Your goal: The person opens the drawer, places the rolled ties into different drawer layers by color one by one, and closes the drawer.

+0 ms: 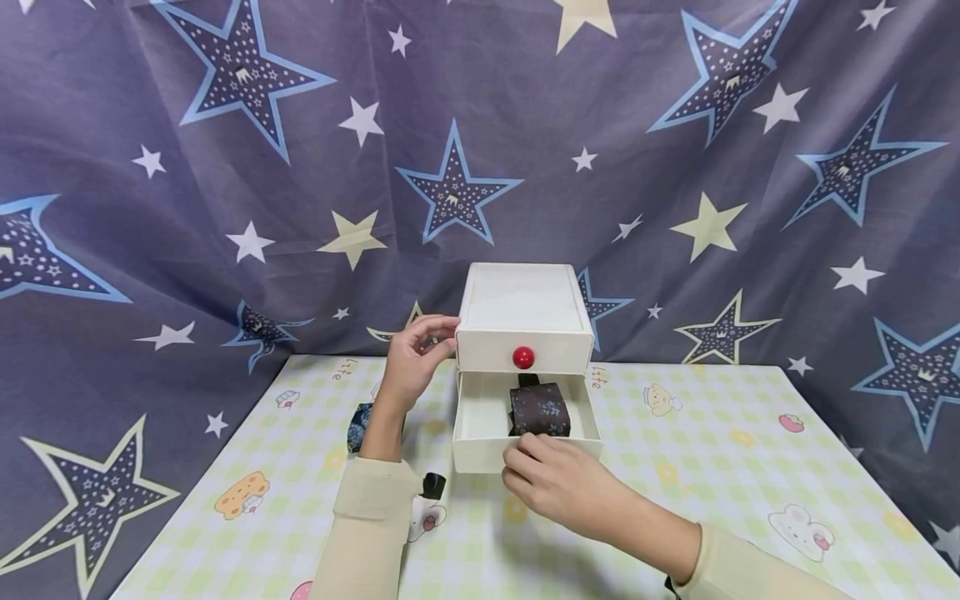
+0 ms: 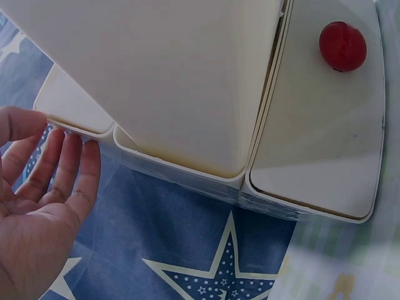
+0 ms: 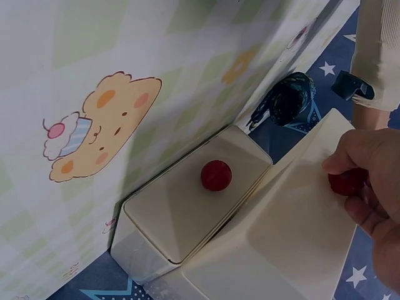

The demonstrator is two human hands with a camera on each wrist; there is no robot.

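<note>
A white drawer cabinet (image 1: 525,296) stands at the back of the table. Its middle drawer (image 1: 480,457) is pulled out, while the top and bottom ones are closed. In the right wrist view my right hand (image 3: 381,194) pinches the red knob (image 3: 345,182) of that middle drawer. Inside lies a rolled dark cloth (image 1: 540,408) with a floral pattern, resembling a rolled necktie. My left hand (image 1: 415,358) touches the cabinet's left side near the top drawer, fingers loosely bent, fingertips at the edge. A blue patterned roll (image 1: 358,427) lies partly hidden behind my left forearm.
The bottom drawer's red knob (image 3: 216,175) sits just below the pulled-out drawer. Another red knob (image 1: 523,357) marks the top drawer. A checked cartoon tablecloth (image 1: 697,483) covers the table, and a star-printed curtain (image 1: 510,100) hangs close behind the cabinet.
</note>
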